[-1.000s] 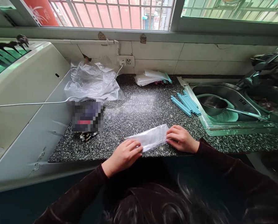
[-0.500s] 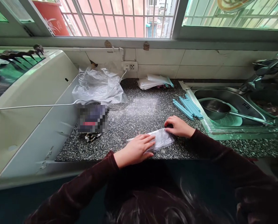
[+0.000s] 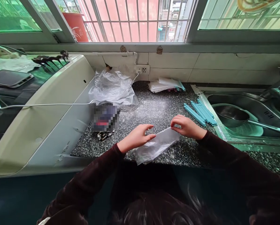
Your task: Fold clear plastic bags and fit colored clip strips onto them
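Note:
A clear plastic bag, folded into a flat strip, lies slantwise near the front edge of the speckled counter. My right hand pinches its far right corner between thumb and fingers. Just above the bag's left part hovers my left hand, thumb and fingers apart, holding nothing. Several light-blue plastic strips lie in a loose bunch beyond my right hand, beside the sink. Farther back, against the tiles, rests a pile of flat clear bags with light-blue edges.
Crumpled clear plastic lies at the back left, near a wall socket with a white cable. A blurred dark item sits in front of it. On the right, the metal sink holds a pan. A cream-coloured appliance borders the left.
My left hand has lifted off the bag and its fingers have parted. More of the bag shows, its left end nearer the counter edge. The camera view has turned slightly left.

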Available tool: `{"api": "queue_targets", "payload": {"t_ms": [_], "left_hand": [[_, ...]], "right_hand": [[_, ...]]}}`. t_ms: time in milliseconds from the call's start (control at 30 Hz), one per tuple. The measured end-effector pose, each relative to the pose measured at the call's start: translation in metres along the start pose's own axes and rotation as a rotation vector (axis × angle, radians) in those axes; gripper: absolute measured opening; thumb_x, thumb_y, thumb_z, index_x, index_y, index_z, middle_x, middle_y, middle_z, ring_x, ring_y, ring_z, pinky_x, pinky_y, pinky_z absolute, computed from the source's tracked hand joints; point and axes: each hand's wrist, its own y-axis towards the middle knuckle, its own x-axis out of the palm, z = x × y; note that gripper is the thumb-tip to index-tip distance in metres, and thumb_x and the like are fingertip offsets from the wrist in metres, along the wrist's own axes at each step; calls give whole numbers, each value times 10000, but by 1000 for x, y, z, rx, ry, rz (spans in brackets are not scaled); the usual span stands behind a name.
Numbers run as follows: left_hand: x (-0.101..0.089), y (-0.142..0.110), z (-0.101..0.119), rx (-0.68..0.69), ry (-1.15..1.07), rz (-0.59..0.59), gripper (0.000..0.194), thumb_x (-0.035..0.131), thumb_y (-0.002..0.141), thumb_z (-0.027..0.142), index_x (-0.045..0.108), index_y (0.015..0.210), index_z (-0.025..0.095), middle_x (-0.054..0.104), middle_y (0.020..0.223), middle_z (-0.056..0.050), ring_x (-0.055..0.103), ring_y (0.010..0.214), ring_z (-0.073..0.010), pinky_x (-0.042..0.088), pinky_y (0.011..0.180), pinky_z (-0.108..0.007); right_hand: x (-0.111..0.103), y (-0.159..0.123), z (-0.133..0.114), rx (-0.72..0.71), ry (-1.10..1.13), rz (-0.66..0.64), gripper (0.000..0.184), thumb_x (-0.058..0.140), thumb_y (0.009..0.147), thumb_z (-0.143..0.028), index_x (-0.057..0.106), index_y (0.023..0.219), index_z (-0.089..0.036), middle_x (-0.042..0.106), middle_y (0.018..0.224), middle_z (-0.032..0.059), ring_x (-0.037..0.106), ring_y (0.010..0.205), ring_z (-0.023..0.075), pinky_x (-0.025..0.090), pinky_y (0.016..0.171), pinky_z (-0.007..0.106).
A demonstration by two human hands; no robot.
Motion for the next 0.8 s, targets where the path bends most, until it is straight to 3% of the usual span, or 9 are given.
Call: {"api": "queue_targets", "payload": {"t_ms": [133,267,367,533,800], "left_hand": [[4,8,-1,-181,-111,-151,306,550,808,372,665,963,135,704,905,-67,630,759,-182,482,673,-281],[6,4,0,-169,-136,-66,222,495,811,276,664,762,140,669,725,-34,578,653,-148,428,606,-247],[3,0,-1,-130,-111,-19,197,501,804,254,655,746,146,658,733,-32,564,665,-144,419,623,-247],[2,-8,-4,-104,-109,0,194,493,815,260,638,740,155,640,727,-24,546,666,-135,408,622,-236],[1,-44,-13,-263,-168,-70,319,429,843,361,566,659,140,531,597,11,443,564,-108,323,541,-227]], "right_hand": [[-4,19,-13,-90,-33,42,136,517,841,-173,575,721,-191,627,742,38,514,736,159,427,667,292],[-6,32,-17,-80,25,10,71,582,798,-189,602,866,-190,646,853,47,541,819,173,453,724,323],[-6,40,-13,-45,125,-54,311,676,745,-278,588,1029,-188,639,985,72,556,907,190,470,787,363],[0,51,-7,-44,242,-165,54,614,790,-233,610,770,-183,650,860,44,573,822,155,469,774,343],[0,54,-8,84,340,-155,92,561,811,-216,602,761,-151,649,761,31,575,707,128,455,661,274]]}}
